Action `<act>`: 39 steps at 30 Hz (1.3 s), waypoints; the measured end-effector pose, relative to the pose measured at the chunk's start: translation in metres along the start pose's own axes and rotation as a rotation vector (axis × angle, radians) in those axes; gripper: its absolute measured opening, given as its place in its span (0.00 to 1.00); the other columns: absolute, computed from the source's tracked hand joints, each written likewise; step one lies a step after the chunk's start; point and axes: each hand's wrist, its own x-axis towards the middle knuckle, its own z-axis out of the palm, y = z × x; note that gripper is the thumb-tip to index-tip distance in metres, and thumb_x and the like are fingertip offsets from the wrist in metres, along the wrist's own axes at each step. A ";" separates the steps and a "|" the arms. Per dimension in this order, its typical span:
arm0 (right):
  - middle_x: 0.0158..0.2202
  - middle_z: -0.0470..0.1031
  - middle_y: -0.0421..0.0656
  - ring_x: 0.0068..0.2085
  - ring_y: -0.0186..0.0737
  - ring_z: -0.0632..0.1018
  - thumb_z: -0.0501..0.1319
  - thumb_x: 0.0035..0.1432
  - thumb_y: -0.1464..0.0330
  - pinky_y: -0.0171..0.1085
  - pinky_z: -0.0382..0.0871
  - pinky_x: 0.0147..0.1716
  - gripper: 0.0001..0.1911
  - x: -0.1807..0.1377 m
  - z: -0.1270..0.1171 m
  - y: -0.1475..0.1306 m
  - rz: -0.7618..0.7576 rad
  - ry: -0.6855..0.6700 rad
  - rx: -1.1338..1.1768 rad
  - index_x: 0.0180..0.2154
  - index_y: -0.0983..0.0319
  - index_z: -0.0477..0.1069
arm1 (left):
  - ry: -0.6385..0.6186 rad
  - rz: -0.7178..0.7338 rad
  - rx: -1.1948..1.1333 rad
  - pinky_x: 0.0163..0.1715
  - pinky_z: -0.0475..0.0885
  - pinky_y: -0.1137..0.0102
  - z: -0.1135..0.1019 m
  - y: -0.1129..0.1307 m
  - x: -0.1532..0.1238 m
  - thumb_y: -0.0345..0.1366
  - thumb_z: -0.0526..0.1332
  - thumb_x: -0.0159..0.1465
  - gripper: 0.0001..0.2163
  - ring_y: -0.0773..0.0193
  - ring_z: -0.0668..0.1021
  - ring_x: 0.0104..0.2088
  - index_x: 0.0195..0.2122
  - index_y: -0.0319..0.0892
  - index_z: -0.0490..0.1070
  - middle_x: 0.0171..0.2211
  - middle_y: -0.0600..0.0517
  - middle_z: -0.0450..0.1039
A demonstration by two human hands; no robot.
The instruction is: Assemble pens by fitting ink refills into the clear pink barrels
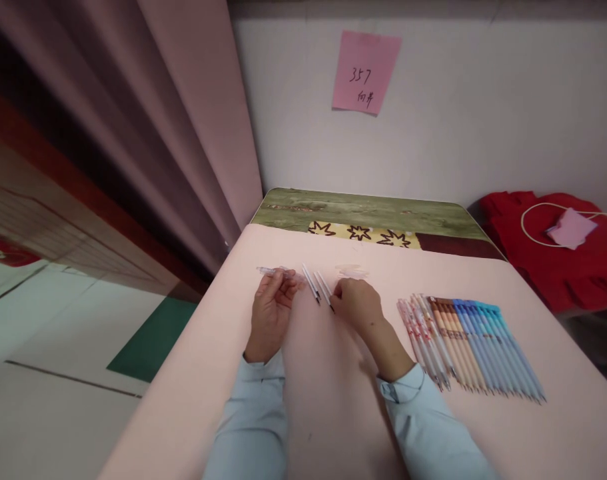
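Note:
My left hand is closed around a clear pen barrel, which points out to the left between thumb and fingers. Two white pen refills with dark tips lie side by side between my hands: the left refill and the right refill. My right hand is curled with its knuckles up. Its fingertips are at the lower end of the right refill, and what they grip, if anything, is hidden. Just beyond that hand lie some pale translucent pieces, too faint to name.
A row of pens in pink, brown and blue lies to the right of my right forearm. The pale pink table cover leaves a green patterned strip showing at the back. Right of the table is red cloth with a white cord.

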 end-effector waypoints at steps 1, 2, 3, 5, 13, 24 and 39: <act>0.33 0.82 0.50 0.36 0.45 0.81 0.59 0.53 0.72 0.36 0.65 0.31 0.10 -0.001 -0.001 -0.002 0.006 -0.003 -0.015 0.33 0.61 0.80 | -0.012 0.000 -0.002 0.34 0.75 0.77 0.001 0.000 0.000 0.32 0.68 0.60 0.05 0.73 0.77 0.30 0.36 0.40 0.73 0.34 0.52 0.76; 0.33 0.82 0.50 0.37 0.46 0.81 0.59 0.54 0.72 0.37 0.65 0.32 0.11 -0.001 -0.001 -0.003 0.011 -0.009 -0.026 0.34 0.61 0.80 | -0.019 -0.002 -0.007 0.34 0.75 0.77 0.002 0.000 -0.001 0.31 0.68 0.60 0.06 0.73 0.77 0.30 0.37 0.40 0.73 0.34 0.53 0.75; 0.34 0.82 0.51 0.37 0.47 0.81 0.58 0.54 0.72 0.37 0.66 0.32 0.11 -0.002 -0.002 -0.004 0.013 -0.016 -0.034 0.35 0.62 0.80 | -0.021 -0.007 -0.012 0.34 0.75 0.77 0.002 0.000 -0.001 0.31 0.68 0.60 0.06 0.73 0.77 0.30 0.37 0.40 0.74 0.33 0.53 0.75; 0.35 0.82 0.52 0.38 0.48 0.81 0.58 0.54 0.71 0.38 0.67 0.32 0.11 -0.002 -0.002 -0.006 0.014 -0.032 -0.040 0.35 0.62 0.80 | -0.015 -0.018 -0.022 0.35 0.74 0.76 0.004 0.000 -0.002 0.31 0.68 0.60 0.06 0.72 0.76 0.30 0.38 0.39 0.74 0.33 0.52 0.75; 0.32 0.81 0.51 0.36 0.47 0.81 0.60 0.51 0.70 0.37 0.66 0.32 0.10 0.002 -0.005 -0.002 0.002 -0.021 -0.002 0.31 0.62 0.80 | -0.044 -0.016 0.038 0.29 0.70 0.77 0.003 -0.001 -0.002 0.31 0.69 0.57 0.08 0.72 0.74 0.28 0.38 0.39 0.74 0.30 0.53 0.74; 0.23 0.77 0.40 0.21 0.34 0.74 0.61 0.47 0.66 0.32 0.66 0.23 0.07 0.018 -0.003 0.035 0.009 -0.059 0.914 0.29 0.62 0.73 | -0.133 -0.061 0.169 0.27 0.69 0.79 0.002 -0.005 -0.004 0.32 0.69 0.58 0.08 0.73 0.72 0.28 0.37 0.38 0.74 0.36 0.47 0.77; 0.24 0.76 0.39 0.21 0.30 0.69 0.61 0.46 0.67 0.30 0.61 0.21 0.11 0.005 -0.005 0.001 -0.124 -0.259 1.051 0.32 0.64 0.77 | -0.141 -0.064 0.179 0.29 0.70 0.79 0.001 -0.008 -0.007 0.38 0.70 0.59 0.09 0.72 0.75 0.31 0.36 0.37 0.80 0.38 0.46 0.78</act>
